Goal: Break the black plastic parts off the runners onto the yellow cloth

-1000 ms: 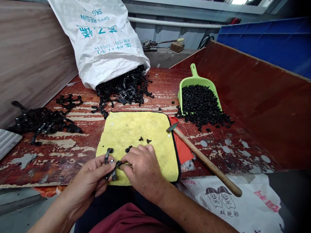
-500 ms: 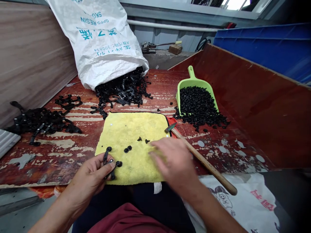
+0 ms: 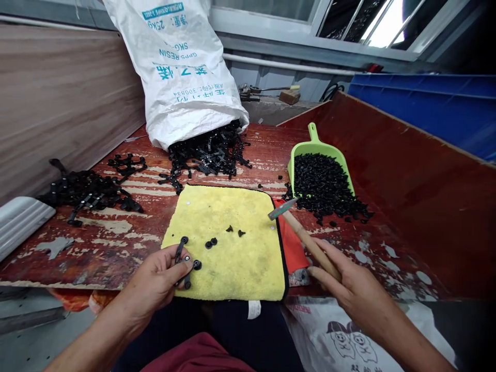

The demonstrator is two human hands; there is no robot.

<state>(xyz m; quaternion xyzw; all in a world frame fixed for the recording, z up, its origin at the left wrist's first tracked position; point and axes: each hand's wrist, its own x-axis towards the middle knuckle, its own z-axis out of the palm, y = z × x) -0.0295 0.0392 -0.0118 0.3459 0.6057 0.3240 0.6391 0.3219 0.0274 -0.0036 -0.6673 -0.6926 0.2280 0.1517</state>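
My left hand (image 3: 160, 279) pinches a small black plastic link piece (image 3: 185, 261) against the near left corner of a yellow cloth (image 3: 232, 258). My right hand (image 3: 352, 289) is closed round the wooden handle of a small hammer (image 3: 306, 237), whose metal head (image 3: 282, 207) is lifted just off the cloth's right edge. Two black rivets (image 3: 234, 230) and a pair of small black rings (image 3: 211, 242) lie loose on the cloth.
A green scoop (image 3: 315, 150) heaped with black rivets sits at the right, spilling onto the worn red table (image 3: 116, 243). A white resin sack (image 3: 186, 72) spills black link pieces (image 3: 209, 152) at the back. More links (image 3: 89, 188) lie at the left. A red board wall (image 3: 406, 181) rises on the right.
My right hand left the link piece, swept right across the cloth and took hold of the hammer handle, raising the head. The left hand stayed on the link piece.
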